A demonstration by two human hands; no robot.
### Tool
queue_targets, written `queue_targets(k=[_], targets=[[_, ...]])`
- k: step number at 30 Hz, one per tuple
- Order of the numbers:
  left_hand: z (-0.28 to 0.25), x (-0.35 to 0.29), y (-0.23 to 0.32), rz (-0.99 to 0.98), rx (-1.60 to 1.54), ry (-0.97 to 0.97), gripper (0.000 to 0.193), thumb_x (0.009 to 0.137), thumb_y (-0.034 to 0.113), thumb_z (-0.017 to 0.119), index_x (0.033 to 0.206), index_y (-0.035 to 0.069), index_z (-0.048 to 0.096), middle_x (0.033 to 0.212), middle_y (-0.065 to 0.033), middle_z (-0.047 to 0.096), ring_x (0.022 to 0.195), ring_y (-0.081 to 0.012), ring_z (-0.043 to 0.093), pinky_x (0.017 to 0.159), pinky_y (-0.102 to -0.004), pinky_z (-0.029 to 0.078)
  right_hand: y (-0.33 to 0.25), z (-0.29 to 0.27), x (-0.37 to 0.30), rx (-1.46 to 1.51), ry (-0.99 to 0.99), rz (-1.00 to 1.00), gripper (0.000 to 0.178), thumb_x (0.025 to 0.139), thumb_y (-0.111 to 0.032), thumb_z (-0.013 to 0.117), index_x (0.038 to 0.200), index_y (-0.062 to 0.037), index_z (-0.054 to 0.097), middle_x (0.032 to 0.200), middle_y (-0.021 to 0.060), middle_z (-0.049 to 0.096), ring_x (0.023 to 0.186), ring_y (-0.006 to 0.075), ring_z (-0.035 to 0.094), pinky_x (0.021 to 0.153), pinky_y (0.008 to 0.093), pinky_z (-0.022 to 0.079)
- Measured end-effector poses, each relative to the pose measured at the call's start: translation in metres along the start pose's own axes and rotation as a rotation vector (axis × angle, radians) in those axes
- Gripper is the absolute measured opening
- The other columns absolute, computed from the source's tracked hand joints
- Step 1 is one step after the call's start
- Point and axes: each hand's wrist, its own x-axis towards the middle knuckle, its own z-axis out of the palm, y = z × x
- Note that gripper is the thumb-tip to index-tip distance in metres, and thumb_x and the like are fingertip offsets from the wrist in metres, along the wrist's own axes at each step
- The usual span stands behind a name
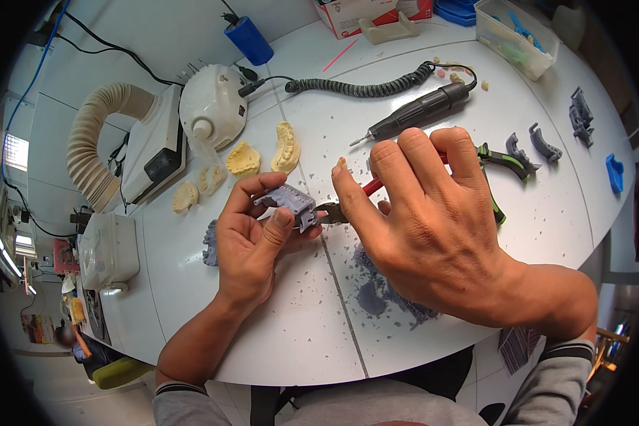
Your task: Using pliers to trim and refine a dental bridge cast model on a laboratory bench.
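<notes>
My left hand [243, 252] grips a grey-purple printed dental model [295, 201] between thumb and fingers, raised over the white table. My right hand [437, 220] is closed round red-handled cutters [332, 214], whose metal jaws meet the model's right edge. Whether the jaws have closed on a piece of it is too small to tell. Below the right hand lies a heap of grey scraps [373, 298], partly covered by it. Another grey piece [211, 245] shows beside my left hand. Green-and-black pliers [510, 165] lie behind the right hand.
A black handpiece [419, 111] with a coiled cord lies beyond my hands, near a white control unit [211, 106]. Yellow plaster casts [285, 149] stand at centre left. Grey printed parts [545, 144] and a blue piece [614, 172] sit at right. Chips litter the table [291, 341].
</notes>
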Motion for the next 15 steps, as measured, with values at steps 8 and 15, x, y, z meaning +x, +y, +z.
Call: queue_targets(k=[8,15], targets=[[0.0031,-0.0015,0.0,-0.007,0.041,0.038,0.052,0.107,0.023,0.067,0.146,0.0,0.043,0.113,-0.0126,0.07,0.104,-0.0202,0.074,0.09,-0.0373,0.067,-0.0014,0.001,0.0003,-0.005,0.012,0.015,0.036,0.078,-0.013,0.07,0.11,-0.0003,0.079,0.087,0.0067,0.056,0.086,0.0232,0.056,0.084,0.0437,0.04],[0.0013,-0.0005,0.0002,-0.025,0.009,0.005,0.048,0.107,0.017,0.066,0.142,-0.006,0.043,0.121,-0.0173,0.063,0.109,-0.0225,0.073,0.095,-0.0384,0.067,-0.0028,0.0011,0.0004,-0.002,-0.012,0.009,0.035,0.078,-0.011,0.073,0.11,0.0001,0.079,0.088,0.0067,0.058,0.087,0.0232,0.057,0.084,0.0442,0.04]])
